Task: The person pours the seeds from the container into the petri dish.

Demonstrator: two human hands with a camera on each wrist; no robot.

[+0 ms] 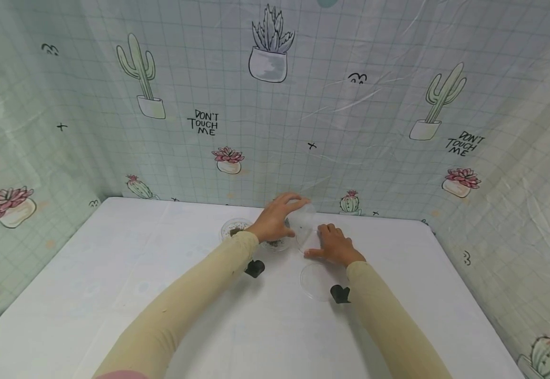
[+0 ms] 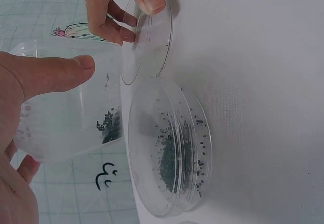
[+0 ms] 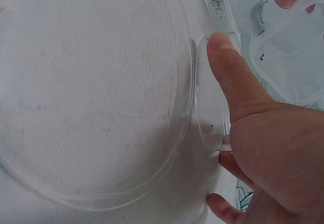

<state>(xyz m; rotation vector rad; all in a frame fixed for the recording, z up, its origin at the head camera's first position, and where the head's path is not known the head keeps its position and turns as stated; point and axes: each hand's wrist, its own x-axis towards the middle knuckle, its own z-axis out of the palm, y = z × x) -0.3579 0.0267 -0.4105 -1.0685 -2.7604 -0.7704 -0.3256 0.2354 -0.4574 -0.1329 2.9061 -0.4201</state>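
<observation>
My left hand [image 1: 275, 218] grips a clear plastic container [image 2: 76, 107], its thumb along the near wall. The container is tilted, and small dark granules [image 2: 110, 126] gather in its lower corner. Close by is a clear petri dish [image 2: 135, 168] with a heap of similar granules. My right hand [image 1: 333, 247] holds another petri dish [image 3: 210, 107] by its rim, thumb on one side and fingers on the other. A few dark specks lie in that dish. The container overlaps it in the head view.
Nearer the body, a further clear petri dish [image 1: 316, 281] lies on the white table [image 1: 199, 326]. A dish with brownish-dark bits [image 1: 235, 226] stands left of my left hand. Behind the table hangs a cactus-print curtain [image 1: 275, 126].
</observation>
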